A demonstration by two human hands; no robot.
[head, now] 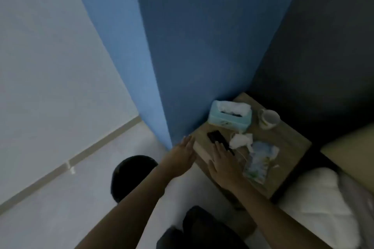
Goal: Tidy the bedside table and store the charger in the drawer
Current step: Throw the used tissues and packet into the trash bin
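**Hands at the table edge; clearing not yet begun**

Your left hand [185, 152] and right hand [223, 164] are both spread flat and empty at the near corner of the bedside table [291, 141]. A thin pale cord [243, 152], likely the charger's, lies beside the crumpled tissue [241, 140]; no plug can be made out. I judge you must next trace it and pinch it free.

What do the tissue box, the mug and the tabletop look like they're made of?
Tissue box: probably soft plastic wrap or thin card, teal, faintly glossy. Mug: likely glazed ceramic, white and smooth. Bedside table: wood or wood-look laminate, matte brown; blur hides any grain.
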